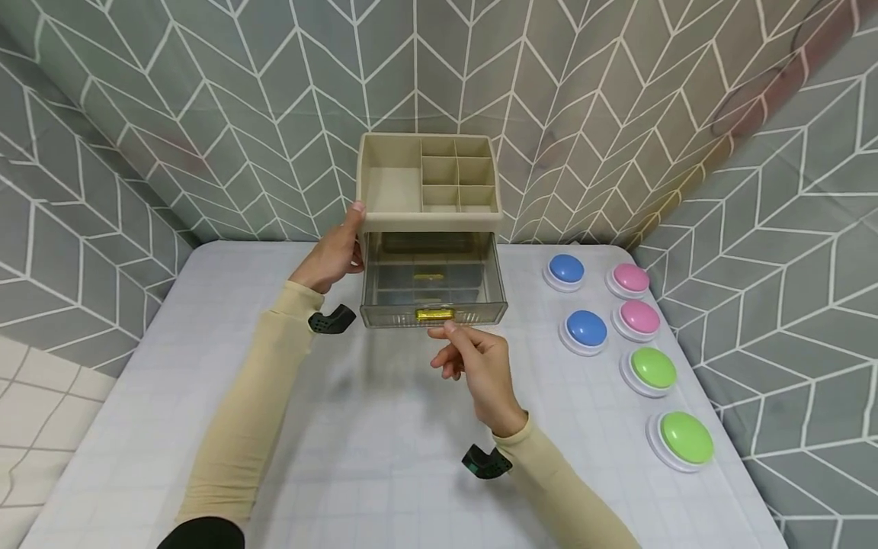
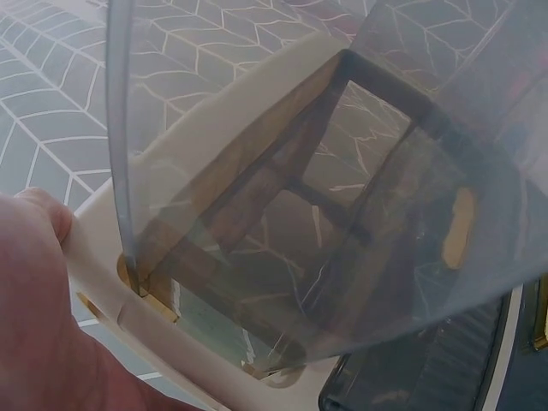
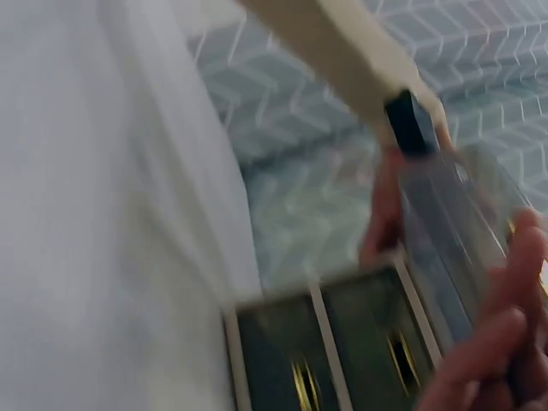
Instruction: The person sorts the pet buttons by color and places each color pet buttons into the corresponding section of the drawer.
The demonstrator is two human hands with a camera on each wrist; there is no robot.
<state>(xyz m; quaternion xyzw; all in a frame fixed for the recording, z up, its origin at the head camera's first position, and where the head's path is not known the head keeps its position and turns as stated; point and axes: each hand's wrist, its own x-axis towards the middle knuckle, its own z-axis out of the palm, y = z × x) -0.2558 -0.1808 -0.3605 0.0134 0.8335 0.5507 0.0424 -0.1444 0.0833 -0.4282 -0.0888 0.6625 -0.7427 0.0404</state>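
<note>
A cream desktop drawer organizer stands at the back of the table, its top divided into compartments. One see-through grey drawer is pulled out below the top, with nothing visible inside. My left hand grips the organizer's left side, thumb at the upper edge; the left wrist view shows this hand against the cream frame. At the drawer's front, my right hand has its thumb and fingertips at the gold handle, pinching it from below. In the right wrist view, curled fingers overlap the drawer front.
Along the table's right side stand several dome buttons on white bases: two blue, two pink and two green. Lower drawers with gold handles sit closed in the organizer. A patterned curtain hangs close behind it.
</note>
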